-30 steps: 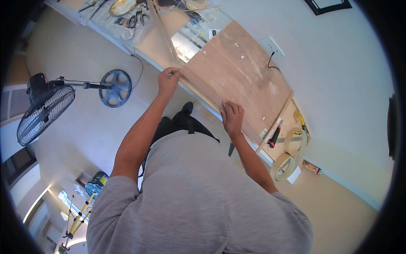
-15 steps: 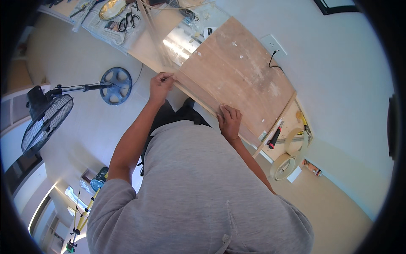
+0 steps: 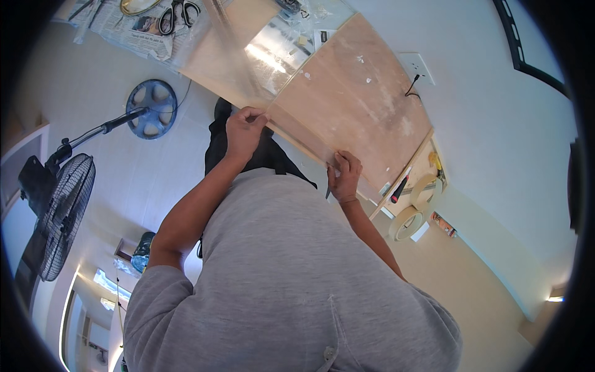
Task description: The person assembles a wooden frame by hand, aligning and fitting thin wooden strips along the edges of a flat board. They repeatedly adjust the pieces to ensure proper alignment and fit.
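Note:
A wooden board [image 3: 365, 93] lies on the workbench in front of me, with a narrow see-through strip [image 3: 300, 130] along its near edge. My left hand [image 3: 243, 135] pinches at the left end of this strip, thumb and forefinger together, by the board's near corner. Farther right on the same edge, my right hand [image 3: 345, 177] has its fingers curled over the strip. A small dark pointed thing shows below those fingers; its kind and whether they hold it cannot be made out. The right fingertips are partly hidden.
Scissors [image 3: 179, 17] lie on newspaper [image 3: 139, 34] at the far left. Right of the board are a black-and-red handled tool [image 3: 400, 189] and rolls of masking tape [image 3: 406, 224]. A cable hangs from the wall socket [image 3: 416, 68]. A standing fan [image 3: 67, 217] is at left.
The view has shifted, so the bench and fan sit differently in it. Both hands stay at the board's near edge; the dark pointed thing below my right hand now shows.

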Available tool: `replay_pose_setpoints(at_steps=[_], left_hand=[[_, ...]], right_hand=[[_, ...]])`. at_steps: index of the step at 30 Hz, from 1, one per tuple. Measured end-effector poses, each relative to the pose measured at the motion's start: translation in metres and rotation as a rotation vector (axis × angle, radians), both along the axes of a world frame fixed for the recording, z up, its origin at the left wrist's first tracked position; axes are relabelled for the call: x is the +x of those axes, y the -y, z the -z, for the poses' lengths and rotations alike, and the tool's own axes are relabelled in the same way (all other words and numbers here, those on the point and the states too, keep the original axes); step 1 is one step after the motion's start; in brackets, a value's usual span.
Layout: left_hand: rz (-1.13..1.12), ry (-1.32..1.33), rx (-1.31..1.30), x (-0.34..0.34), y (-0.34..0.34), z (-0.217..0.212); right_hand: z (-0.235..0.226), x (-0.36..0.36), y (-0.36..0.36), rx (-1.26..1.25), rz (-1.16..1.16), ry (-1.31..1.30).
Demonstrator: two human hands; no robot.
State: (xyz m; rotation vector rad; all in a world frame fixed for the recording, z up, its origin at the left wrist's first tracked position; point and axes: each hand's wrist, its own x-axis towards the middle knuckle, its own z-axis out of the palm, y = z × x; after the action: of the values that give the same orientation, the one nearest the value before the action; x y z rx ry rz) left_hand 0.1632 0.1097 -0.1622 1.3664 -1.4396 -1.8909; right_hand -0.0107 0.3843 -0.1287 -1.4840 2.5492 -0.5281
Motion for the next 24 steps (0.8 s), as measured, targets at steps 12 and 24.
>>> replay_pose_setpoints(at_steps=[12,24], left_hand=[[0.144,-0.077,0.257,0.021,0.034,-0.009],[0.368,0.060,0.014,0.012,0.039,-0.005]], right_hand=[[0.001,0.008,0.001,0.008,0.036,-0.014],[0.004,0.009,-0.001,-0.050,0.077,-0.002]])
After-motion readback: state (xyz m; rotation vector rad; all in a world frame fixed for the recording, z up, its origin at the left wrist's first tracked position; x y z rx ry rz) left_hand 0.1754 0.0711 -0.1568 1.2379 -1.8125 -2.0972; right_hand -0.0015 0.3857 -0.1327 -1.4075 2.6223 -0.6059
